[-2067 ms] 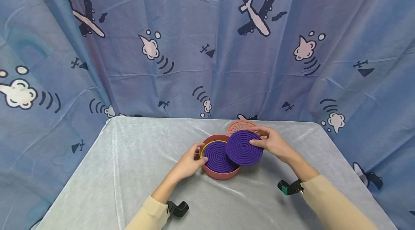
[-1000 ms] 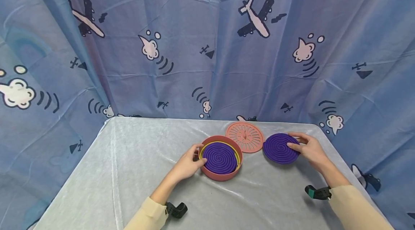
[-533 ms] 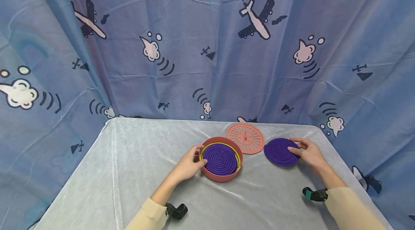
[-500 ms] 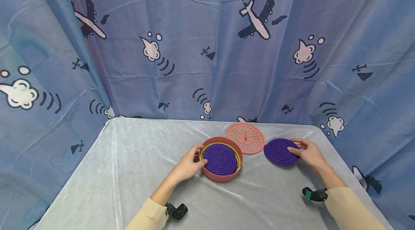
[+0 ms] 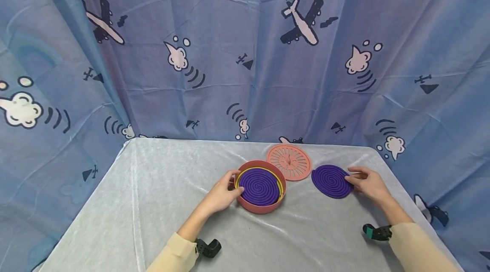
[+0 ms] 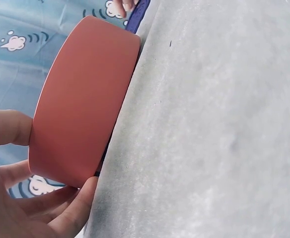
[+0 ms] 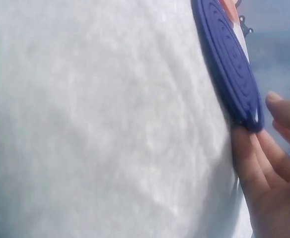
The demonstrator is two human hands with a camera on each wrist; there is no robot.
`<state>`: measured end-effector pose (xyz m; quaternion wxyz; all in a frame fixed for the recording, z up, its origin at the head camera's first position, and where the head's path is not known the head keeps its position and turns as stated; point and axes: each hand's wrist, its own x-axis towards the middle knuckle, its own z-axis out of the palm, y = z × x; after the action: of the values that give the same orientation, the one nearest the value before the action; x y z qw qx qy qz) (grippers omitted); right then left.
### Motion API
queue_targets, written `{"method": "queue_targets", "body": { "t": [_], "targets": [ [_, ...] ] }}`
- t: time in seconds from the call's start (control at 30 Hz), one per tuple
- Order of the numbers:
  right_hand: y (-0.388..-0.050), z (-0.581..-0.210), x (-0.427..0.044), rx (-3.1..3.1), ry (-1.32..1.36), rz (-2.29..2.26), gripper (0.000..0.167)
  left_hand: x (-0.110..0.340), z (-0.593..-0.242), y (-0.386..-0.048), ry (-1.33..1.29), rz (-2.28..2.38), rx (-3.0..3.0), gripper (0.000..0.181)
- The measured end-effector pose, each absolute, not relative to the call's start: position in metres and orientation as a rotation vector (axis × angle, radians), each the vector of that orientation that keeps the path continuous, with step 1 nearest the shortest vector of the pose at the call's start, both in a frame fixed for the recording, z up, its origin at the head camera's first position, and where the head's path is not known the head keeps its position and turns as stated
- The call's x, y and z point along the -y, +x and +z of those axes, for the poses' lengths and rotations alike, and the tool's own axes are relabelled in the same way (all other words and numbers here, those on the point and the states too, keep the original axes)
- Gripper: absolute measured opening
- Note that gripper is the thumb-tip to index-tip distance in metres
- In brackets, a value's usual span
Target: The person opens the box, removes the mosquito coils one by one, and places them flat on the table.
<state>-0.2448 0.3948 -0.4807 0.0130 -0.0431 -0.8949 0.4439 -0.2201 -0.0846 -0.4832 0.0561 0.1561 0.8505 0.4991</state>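
Observation:
My left hand (image 5: 222,193) grips the left side of a round coral-red box (image 5: 261,209), its thumb over the rim. The left wrist view shows fingers against the outer wall of the box (image 6: 85,99). Inside the box lies a purple mosquito coil (image 5: 259,187) within a yellow ring (image 5: 282,183). A second purple mosquito coil (image 5: 330,181) lies flat on the table to the right. Beside its right edge is my right hand (image 5: 368,183). In the right wrist view the thumb (image 7: 284,111) stands off the coil (image 7: 229,62), while fingertips touch or nearly touch its edge.
A coral slotted lid (image 5: 289,162) lies behind and between the box and the second coil. The table (image 5: 172,178) wears a pale grey cloth, and a blue patterned curtain (image 5: 214,50) hangs along its back edge.
My right hand carried the second mosquito coil from over the box to the right, set it on the table, and has loosened from it. My left hand has stayed on the box.

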Motion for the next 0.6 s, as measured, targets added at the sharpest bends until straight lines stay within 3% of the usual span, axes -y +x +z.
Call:
{"method": "queue_targets", "body": {
  "t": [0.37,0.6],
  "targets": [
    [-0.241,-0.473,-0.393,2.778,-0.147,1.393,0.045,0.085,-0.483,-0.221,0.485,1.508,-2.593,0.054],
    [-0.244,-0.467,-0.368,2.820,-0.056,1.313,0.041,0.084,-0.483,-0.220,0.478,1.498,-2.597,0.054]
  ]
}}
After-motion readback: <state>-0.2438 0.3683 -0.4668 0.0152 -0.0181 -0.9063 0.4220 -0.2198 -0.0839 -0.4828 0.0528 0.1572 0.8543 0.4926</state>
